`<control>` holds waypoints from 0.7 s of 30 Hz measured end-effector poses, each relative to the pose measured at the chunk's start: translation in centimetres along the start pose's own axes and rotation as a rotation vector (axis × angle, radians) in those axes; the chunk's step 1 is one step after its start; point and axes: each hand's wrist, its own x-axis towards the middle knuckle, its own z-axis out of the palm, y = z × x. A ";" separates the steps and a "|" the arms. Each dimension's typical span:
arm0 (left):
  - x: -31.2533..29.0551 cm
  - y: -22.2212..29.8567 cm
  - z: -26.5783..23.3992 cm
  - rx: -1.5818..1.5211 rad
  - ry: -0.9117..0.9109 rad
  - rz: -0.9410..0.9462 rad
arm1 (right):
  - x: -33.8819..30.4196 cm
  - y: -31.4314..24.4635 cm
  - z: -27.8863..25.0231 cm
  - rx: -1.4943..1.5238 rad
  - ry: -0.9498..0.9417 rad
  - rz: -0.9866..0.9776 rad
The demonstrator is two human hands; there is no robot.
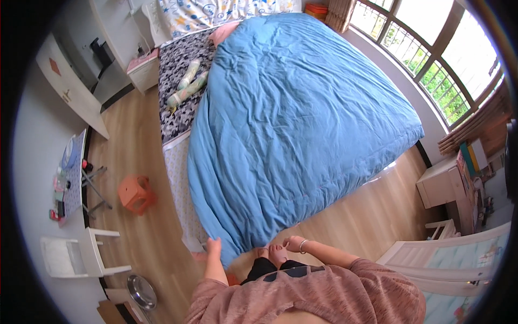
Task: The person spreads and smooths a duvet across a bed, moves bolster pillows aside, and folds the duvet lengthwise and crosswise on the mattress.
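A large blue quilt (302, 108), wrinkled all over, covers most of the bed and hangs past its near end. At the quilt's near left corner, my left hand (213, 246) is closed on the fabric, which is drawn down towards me. My right hand (294, 243), with a bracelet at the wrist, is just off the quilt's near edge. Its fingers are curled in; whether they pinch any cloth I cannot make out. Left of the quilt a camouflage-patterned sheet (175, 116) shows, with two rolled pale bundles (187, 92) lying on it.
My bare feet (278, 254) stand on the wood floor at the bed's near end. To the left are an orange stool (136, 194), a white chair (81, 252), a metal basin (141, 292) and a folding table (74, 167). A desk (440, 183) stands right, below the window.
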 end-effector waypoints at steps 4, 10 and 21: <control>-3.0 5.6 -3.2 0.088 0.384 0.055 | -1.7 5.4 1.4 0.167 -0.042 0.255; -4.2 4.0 -9.0 -0.025 0.301 0.134 | -3.4 7.3 3.3 0.200 -0.122 0.377; -10.5 -11.5 -11.0 -0.338 -0.512 -0.186 | 3.9 -1.1 5.9 -0.011 -0.142 0.388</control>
